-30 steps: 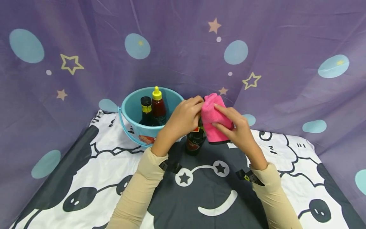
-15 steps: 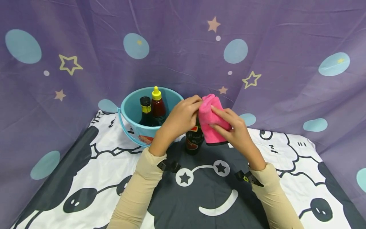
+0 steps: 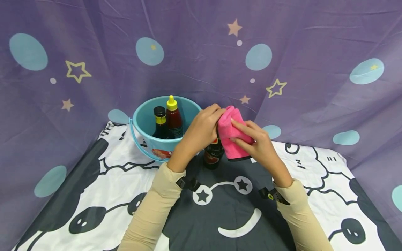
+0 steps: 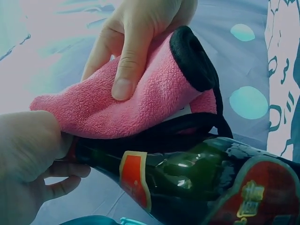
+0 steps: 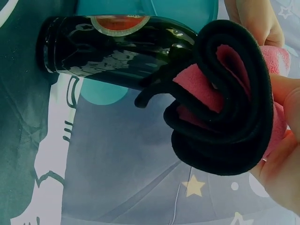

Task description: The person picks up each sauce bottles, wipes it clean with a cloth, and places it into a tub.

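Observation:
A dark green glass bottle (image 4: 187, 173) with red labels stands upright on the cloth, right of the bucket. My left hand (image 3: 201, 127) grips it round the neck near the top. My right hand (image 3: 258, 143) pinches a folded pink cloth (image 3: 231, 134) with black edging between thumb and fingers. In the left wrist view the pink cloth lies against the bottle's neck, its far end by the left fingers. The right wrist view shows the cloth's black-edged folds (image 5: 225, 108) beside the bottle's shoulder. The bottle's mouth is hidden by hand and cloth.
A light blue bucket (image 3: 147, 137) with a handle stands to the left. It holds a black-capped bottle (image 3: 160, 120) and a yellow-capped sauce bottle (image 3: 174, 118). A cartoon-patterned cloth (image 3: 188, 226) covers the table, and a purple curtain (image 3: 201, 52) hangs behind.
Both hands and the pink cloth have shifted slightly left since a second ago, and the cloth's top sits a little lower. The grips look the same, and the bottle remains upright.

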{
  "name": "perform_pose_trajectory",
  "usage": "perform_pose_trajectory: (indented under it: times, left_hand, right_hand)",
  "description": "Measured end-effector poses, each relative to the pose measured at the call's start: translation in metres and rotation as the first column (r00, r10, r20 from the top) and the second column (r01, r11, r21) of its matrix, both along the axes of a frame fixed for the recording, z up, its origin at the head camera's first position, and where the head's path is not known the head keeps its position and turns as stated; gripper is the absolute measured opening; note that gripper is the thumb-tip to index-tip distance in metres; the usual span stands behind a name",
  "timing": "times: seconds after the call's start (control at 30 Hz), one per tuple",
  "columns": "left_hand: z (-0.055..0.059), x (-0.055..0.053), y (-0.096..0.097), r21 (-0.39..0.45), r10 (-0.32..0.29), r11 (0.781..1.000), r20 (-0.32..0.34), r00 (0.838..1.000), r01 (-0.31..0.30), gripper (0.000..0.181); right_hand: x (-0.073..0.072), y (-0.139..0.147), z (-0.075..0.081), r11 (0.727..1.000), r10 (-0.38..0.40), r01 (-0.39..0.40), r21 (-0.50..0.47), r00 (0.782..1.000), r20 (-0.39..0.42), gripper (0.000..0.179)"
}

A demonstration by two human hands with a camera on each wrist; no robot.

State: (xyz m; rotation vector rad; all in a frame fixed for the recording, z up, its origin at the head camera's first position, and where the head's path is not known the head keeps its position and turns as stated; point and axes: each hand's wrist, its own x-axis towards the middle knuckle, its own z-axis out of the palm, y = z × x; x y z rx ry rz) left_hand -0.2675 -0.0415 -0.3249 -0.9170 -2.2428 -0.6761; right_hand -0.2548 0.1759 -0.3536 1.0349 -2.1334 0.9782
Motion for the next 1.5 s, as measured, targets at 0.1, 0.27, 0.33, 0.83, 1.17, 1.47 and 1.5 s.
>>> perform_pose_trajectory:
  times: [0.1,0.27,0.33,0.83,1.17,1.47,1.5]
  left_hand:
    - [-0.001,-0.001,0.000,0.010,0.005,1.000,-0.008,1.000,-0.005,0.028]
    - [0.000,0.000,0.000,0.024,0.008,1.000,0.009,1.000,-0.008,0.025]
    - [0.000,0.000,0.000,0.026,0.010,1.000,0.015,1.000,-0.011,0.023]
    - [0.004,0.001,-0.005,-0.035,0.033,0.999,0.049,0.998,-0.031,0.024]
    - [0.003,0.003,-0.003,-0.056,0.059,0.997,0.081,0.995,-0.055,0.024]
    - [0.004,0.003,-0.003,-0.054,0.069,0.996,0.066,0.995,-0.065,0.024]
    - [0.004,0.003,-0.003,-0.054,0.069,0.996,0.068,0.995,-0.065,0.024]
  right_hand:
    - [-0.001,0.001,-0.001,1.000,0.012,-0.012,0.009,1.000,0.009,0.059]
    - [-0.002,0.002,-0.002,0.999,0.029,-0.030,0.029,0.999,0.037,0.058]
    - [-0.002,0.002,-0.002,0.999,0.029,-0.031,0.042,0.999,0.046,0.058]
    - [-0.002,0.001,-0.007,0.984,0.017,-0.021,0.175,1.000,0.025,0.053]
    - [0.000,0.003,-0.011,0.982,-0.002,0.001,0.186,1.000,0.007,0.054]
    - [0.002,0.001,-0.020,0.979,-0.037,0.053,0.198,0.996,-0.083,0.062]
    - [0.002,0.001,-0.022,0.978,-0.040,0.056,0.200,0.996,-0.082,0.064]
